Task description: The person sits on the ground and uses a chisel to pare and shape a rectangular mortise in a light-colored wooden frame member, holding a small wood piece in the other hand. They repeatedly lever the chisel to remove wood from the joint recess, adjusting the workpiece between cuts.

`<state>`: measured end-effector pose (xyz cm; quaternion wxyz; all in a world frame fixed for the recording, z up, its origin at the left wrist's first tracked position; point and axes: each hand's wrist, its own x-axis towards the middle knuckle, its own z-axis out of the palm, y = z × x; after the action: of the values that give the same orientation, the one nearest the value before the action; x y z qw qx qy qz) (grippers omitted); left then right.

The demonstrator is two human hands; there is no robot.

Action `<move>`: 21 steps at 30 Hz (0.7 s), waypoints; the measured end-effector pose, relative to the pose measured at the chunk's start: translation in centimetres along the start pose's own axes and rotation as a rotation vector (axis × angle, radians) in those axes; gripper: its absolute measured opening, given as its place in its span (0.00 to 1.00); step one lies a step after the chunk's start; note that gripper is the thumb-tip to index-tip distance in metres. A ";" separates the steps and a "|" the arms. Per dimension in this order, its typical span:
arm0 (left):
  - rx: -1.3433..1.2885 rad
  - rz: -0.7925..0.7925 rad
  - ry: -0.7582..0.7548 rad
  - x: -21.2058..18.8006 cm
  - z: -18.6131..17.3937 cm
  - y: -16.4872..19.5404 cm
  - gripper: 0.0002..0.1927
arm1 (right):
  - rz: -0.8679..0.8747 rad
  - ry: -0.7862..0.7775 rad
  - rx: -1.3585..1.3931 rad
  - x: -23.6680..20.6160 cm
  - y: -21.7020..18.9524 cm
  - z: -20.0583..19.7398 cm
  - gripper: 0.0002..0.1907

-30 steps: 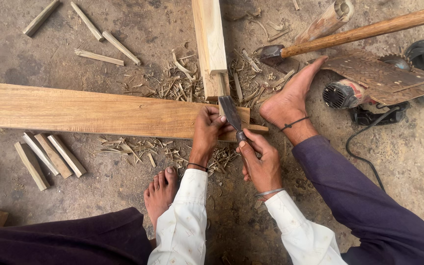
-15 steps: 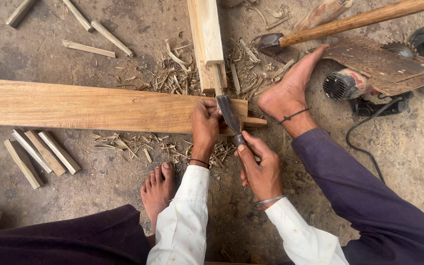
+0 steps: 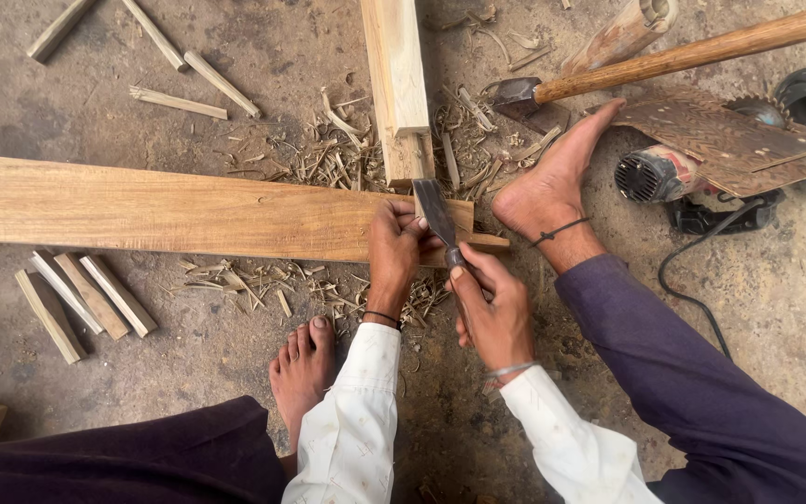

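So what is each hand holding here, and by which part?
The right hand grips a chisel by its handle end. The left hand presses the blade near the end of the plank.

Dark chisel [image 3: 437,213] tilted on plank [image 3: 169,207]
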<state>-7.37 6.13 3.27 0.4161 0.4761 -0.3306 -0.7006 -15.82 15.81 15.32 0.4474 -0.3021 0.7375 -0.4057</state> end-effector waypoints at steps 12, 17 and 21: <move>-0.054 -0.030 0.000 0.0 0.1 0.1 0.06 | 0.006 0.036 -0.059 1.7 -1.1 0.1 0.23; -0.082 0.005 0.004 0.1 0.3 -0.2 0.05 | -0.095 0.046 -0.032 4.0 -1.0 1.0 0.22; -0.134 -0.060 0.002 0.3 0.2 -0.4 0.07 | -0.110 0.068 -0.041 4.3 0.0 1.0 0.21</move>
<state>-7.71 6.02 2.90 0.4261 0.4574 -0.2681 -0.7330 -16.70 12.02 13.23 0.3928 -0.3370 0.7428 -0.4247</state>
